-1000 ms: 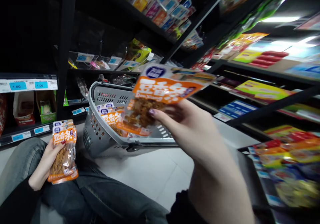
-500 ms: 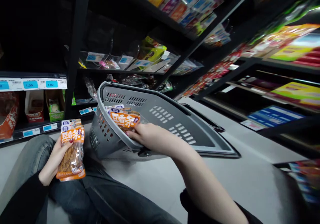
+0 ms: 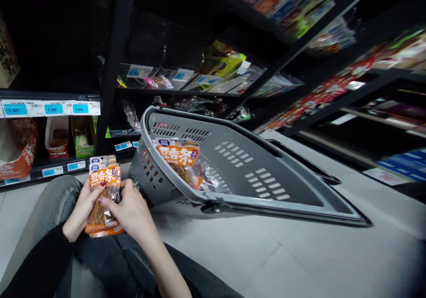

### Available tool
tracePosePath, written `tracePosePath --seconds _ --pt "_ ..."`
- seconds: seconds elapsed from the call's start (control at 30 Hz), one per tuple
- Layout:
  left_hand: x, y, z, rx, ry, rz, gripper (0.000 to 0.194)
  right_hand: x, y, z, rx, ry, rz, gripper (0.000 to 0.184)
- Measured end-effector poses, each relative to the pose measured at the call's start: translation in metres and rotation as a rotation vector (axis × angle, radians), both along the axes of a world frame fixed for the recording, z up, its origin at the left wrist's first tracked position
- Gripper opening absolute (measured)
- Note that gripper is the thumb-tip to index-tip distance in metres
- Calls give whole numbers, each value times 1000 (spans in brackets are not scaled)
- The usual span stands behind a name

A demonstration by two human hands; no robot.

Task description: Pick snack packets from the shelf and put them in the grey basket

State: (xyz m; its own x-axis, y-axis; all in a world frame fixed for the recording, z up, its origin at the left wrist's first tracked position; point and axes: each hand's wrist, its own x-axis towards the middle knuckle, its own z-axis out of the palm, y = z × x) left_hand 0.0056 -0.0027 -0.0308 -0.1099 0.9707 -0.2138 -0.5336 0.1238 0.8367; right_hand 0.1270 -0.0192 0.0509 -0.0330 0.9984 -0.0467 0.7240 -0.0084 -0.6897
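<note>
A small stack of orange-and-clear snack packets (image 3: pixel 104 218) is held above my lap. My left hand (image 3: pixel 81 209) grips the stack from the left, thumb across the front. From the other side my right hand (image 3: pixel 135 211) pinches the stack's right edge, its thumb on the front and its fingers partly hidden behind. To the right, a grey shopping basket (image 3: pixel 253 138) sits tilted on the floor. Inside its near-left end lie more packets of the same kind (image 3: pixel 179 153), with other clear-wrapped goods beside them partly hidden by the rim.
Dark shelves with price labels (image 3: pixel 53 109) rise in front. Open cardboard boxes (image 3: pixel 57 138) of goods stand on the bottom left shelf. Yellow-green bags (image 3: pixel 222 65) rest on a middle shelf. Pale tiled floor (image 3: pixel 233 244) lies below the basket; my bent knee (image 3: pixel 61 196) is at left.
My right hand has come out of the basket and moved left onto the packets in my left hand. Packets stay behind in the basket. The view has shifted slightly.
</note>
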Motion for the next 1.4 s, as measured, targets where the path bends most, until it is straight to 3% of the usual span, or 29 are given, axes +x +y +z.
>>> tracePosePath --seconds 0.07,0.17,0.37,0.57,0.7,0.83,0.93,1.13,1.23,1.3,1.4 --pt "0 1 -1 -20 2 18 39 0 8 -24 -69 166 18 36" --pt "0 2 -2 -97 -45 9 37 7 17 -41 -77 293 -1 24" --pt "-3 -2 -2 -115 -163 -160 36 11 21 -51 36 455 -158 25" --pt "-4 -4 -1 1 -96 -174 48 9 22 -57 174 563 -279 15" --pt "-3 0 3 72 -84 -213 52 13 20 -42 262 629 -322 17" --pt "-6 1 8 61 52 -84 53 18 6 -9 301 681 -251 19" --pt "-7 1 10 63 94 -91 48 19 -5 9 318 729 -202 21" --pt "-5 -1 8 42 18 -128 54 20 -9 12 264 963 -170 20" --pt "-4 -2 10 32 27 -161 52 21 -8 13 106 1301 -64 20" --pt "-4 -3 12 28 52 -161 50 22 -9 15 -105 1559 145 25" --pt "-3 -3 14 45 92 -144 46 22 -12 19 -396 1784 497 31"
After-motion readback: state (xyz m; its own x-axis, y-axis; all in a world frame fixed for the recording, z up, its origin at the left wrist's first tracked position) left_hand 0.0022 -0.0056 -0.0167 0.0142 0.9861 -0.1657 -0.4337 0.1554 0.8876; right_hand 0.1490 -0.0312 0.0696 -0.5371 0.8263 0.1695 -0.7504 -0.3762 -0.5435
